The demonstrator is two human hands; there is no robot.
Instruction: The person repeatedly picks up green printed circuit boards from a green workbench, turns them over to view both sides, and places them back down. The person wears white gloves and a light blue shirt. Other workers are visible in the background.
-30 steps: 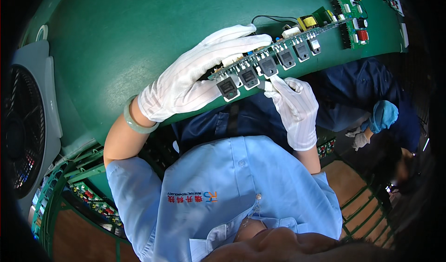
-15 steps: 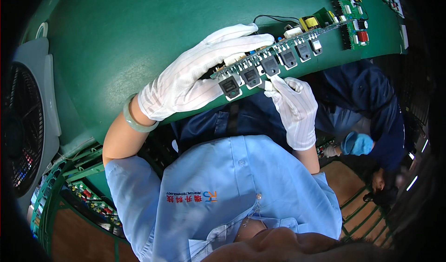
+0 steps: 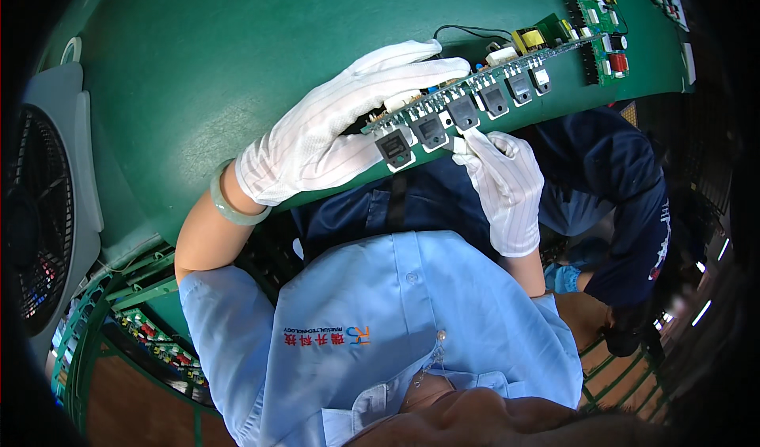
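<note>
The circuit board [image 3: 507, 65] was in the left end of the work space between both hands, tilted on its long edge above the near side of the green table [image 3: 190, 67]. It ran slantwise, with its left end inside the left hand [image 3: 321, 134] and its right end well apart from that hand, rising toward the upper right. The right hand [image 3: 505, 190] was just below the middle of the board.

The left hand, in a white striped glove, was grasping the board: its long fingers lay over the upper side, and the thumb side was under the lower edge, near the first flat black part [image 3: 394, 148]. The right hand, also gloved, was half curled, with thumb and forefinger brought close together. Its fingertips were at the lower end of the third black part [image 3: 464, 112]. Whether they gripped this part, or only touched it, I cannot tell.

Six such black parts hung in a row from the board, on pale pads. At its far end stood a yellow-wrapped coil [image 3: 529, 39], and a thin black wire [image 3: 459, 26] curved behind.

Farther to the right, other circuit boards [image 3: 608, 47] lay on the table. At the left stood a grey fan [image 3: 43, 209]. A pale green bangle [image 3: 226, 207] circled the left wrist. At the lower right, another person's dark sleeve [image 3: 629, 249] was visible.
</note>
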